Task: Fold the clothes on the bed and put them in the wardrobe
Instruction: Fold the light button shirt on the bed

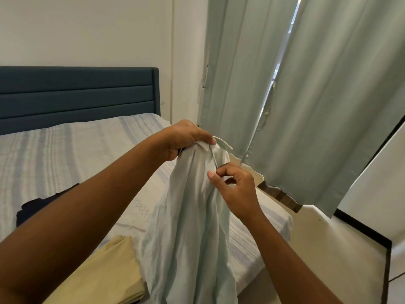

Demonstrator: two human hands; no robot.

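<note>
Shirt (188, 227) hangs above striped bed (65, 154), left hand (186, 139) clutching its collar, right hand (236, 191) pinching its front; curtains (306, 106) beside.

Bed (65, 154) backed by a blue headboard (76, 93), spread with a pale sheet (247, 244) in grey-blue stripes. On the sheet at the left, partly hidden: a dark garment (32, 209), crumpled. Closer in, at the near edge: a beige cloth (109, 270), folded flat. Gap between the two hidden. Stitched into the sheet beside the cloth: a small zigzag (143, 210).
</note>
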